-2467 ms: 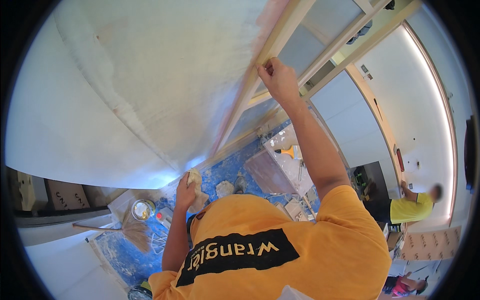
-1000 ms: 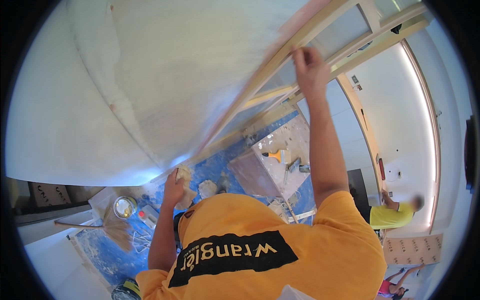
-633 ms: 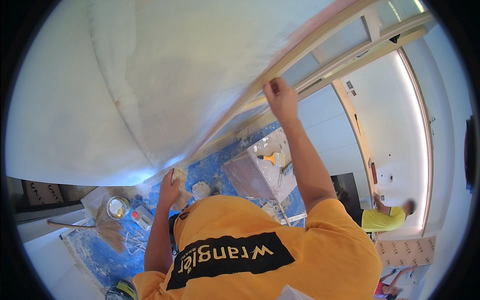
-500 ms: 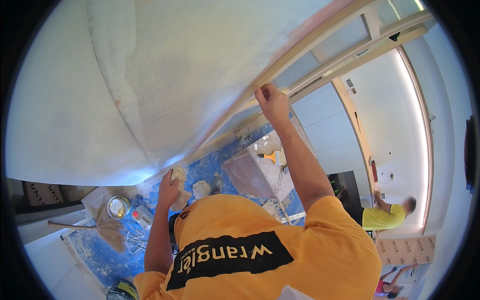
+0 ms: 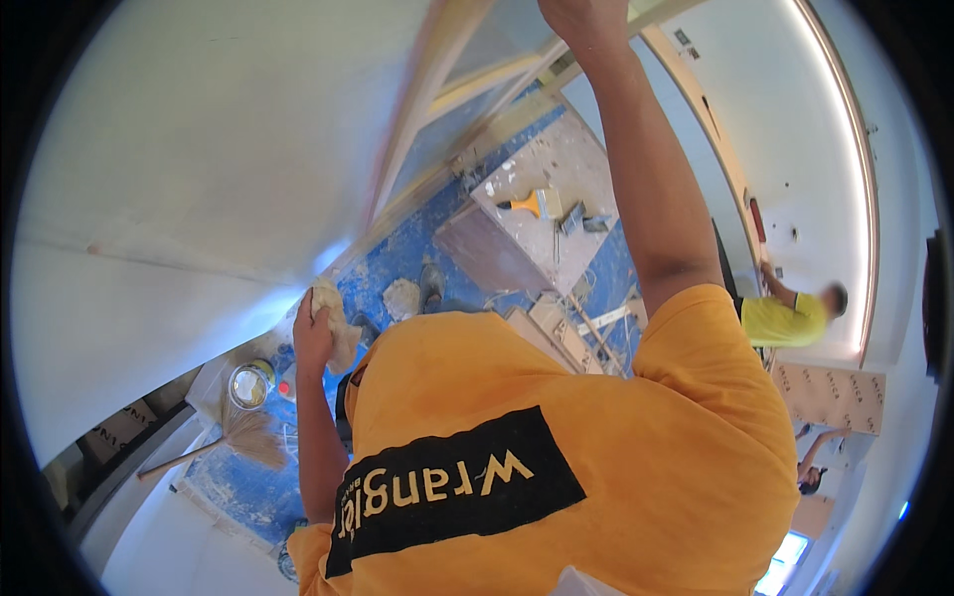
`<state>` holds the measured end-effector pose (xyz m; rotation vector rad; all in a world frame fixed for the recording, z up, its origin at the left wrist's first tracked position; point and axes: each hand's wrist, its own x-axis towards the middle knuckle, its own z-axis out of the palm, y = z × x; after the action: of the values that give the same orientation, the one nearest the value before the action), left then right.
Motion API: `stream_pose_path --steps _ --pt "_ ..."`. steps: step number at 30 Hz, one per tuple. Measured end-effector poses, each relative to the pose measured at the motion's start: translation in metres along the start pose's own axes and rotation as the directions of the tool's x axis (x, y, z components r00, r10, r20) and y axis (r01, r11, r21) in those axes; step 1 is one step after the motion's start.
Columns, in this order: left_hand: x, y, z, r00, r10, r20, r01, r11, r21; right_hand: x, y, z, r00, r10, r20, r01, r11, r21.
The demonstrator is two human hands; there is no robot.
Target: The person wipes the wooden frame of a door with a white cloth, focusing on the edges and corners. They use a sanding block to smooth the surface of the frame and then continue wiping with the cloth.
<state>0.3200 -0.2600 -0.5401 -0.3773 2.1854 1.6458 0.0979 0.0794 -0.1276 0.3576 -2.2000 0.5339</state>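
My left hand [image 5: 312, 333] is closed round a crumpled cream rag [image 5: 341, 328], low beside the edge of the large pale panel [image 5: 219, 149]. My right arm stretches up and away. Only the wrist and part of my right hand [image 5: 588, 14] show at the top edge, and its fingers are cut off from view. Below that hand runs the light wooden frame [image 5: 418, 111] along the panel's edge. Whether my right hand touches any wood cannot be seen.
A paint-spotted box [image 5: 553, 159] bears a yellow-handled brush [image 5: 537, 204] and scrapers [image 5: 586, 220]. On the blue floor covering stand a tin [image 5: 250, 384], a straw broom [image 5: 253, 439] and a whitish lump [image 5: 401, 298]. A person in a yellow-green shirt [image 5: 783, 320] works at the right.
My right hand has left its place on the wooden edge and gone up, partly out of the picture. The whole view has shifted. My left hand keeps hold of the rag.
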Motion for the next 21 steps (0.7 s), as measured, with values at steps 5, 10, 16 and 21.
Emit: stream_pose_path --steps 5,10,16,21 --pt "0.000 0.006 0.026 0.998 -0.041 0.048 0.047 0.991 -0.123 -0.109 0.080 0.023 0.969 0.183 0.164 -0.189 0.982 0.023" --pt "0.024 0.025 0.066 0.992 -0.025 0.122 0.038 0.994 -0.100 -0.337 0.118 0.030 0.662 0.398 0.635 -0.534 0.845 0.028" --pt "0.046 0.093 0.134 0.965 -0.095 0.245 0.106 0.994 -0.030 -0.519 0.233 -0.041 0.054 0.911 0.408 -0.794 0.287 -0.536" --pt "0.076 0.130 0.210 0.921 -0.155 0.357 0.093 0.978 0.185 -0.593 0.337 -0.077 -0.026 0.991 0.128 -0.868 0.041 -0.494"
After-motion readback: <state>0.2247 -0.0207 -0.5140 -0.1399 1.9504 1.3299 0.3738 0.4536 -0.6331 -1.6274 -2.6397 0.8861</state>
